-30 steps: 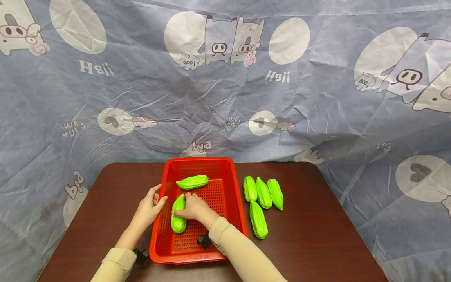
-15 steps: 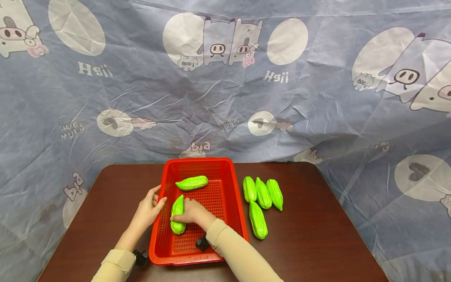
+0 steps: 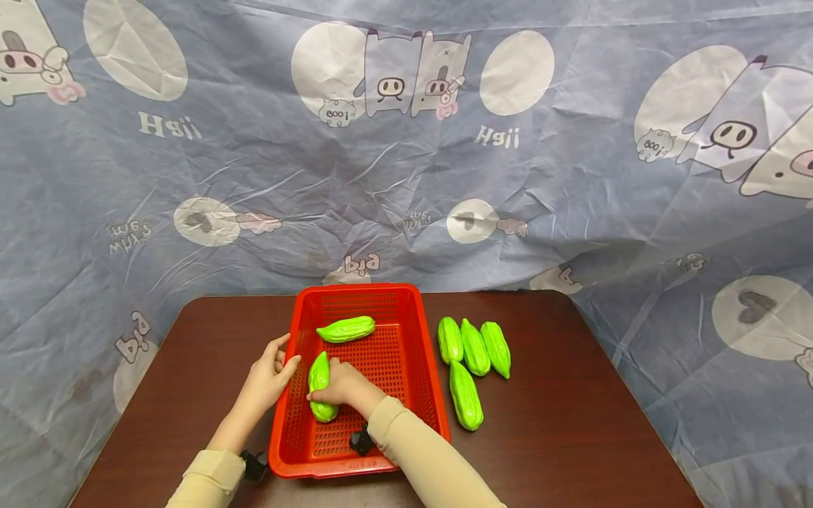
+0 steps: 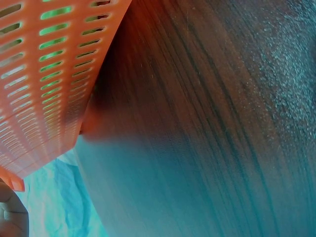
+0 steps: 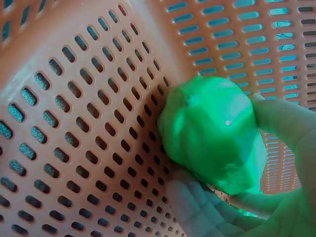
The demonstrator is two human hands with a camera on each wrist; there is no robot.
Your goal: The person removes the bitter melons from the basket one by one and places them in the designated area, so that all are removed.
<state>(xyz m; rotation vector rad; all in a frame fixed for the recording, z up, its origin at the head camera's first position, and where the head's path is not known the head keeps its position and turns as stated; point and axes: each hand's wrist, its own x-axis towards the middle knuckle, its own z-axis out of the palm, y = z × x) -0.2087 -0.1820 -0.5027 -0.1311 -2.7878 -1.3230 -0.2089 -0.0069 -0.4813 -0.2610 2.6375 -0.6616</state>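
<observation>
A red perforated basket [image 3: 406, 451] stands on the table. Inside it, my right hand [image 3: 346, 384] grips a ridged green bitter melon [image 3: 320, 374] near the left wall, thumb on one side and fingers on the other. The right wrist view shows this melon [image 5: 212, 133] close up, end-on, against the basket floor. Another bitter melon [image 3: 346, 329] lies crosswise at the far end of the basket. At the basket's left rim, my left hand [image 3: 269, 374] holds the edge, thumb over the top; the left wrist view catches only a bit of its curled fingers [image 4: 12, 212].
Right of the basket, several more bitter melons [image 3: 475, 347] lie on the brown table [image 3: 559, 409], one of them [image 3: 466, 396] nearer the front. A grey-blue printed cloth [image 3: 394, 176] hangs behind the table.
The right hand has shifted slightly toward the front of the basket along the melon, and the melon has turned a little. The left hand stays at the rim.
</observation>
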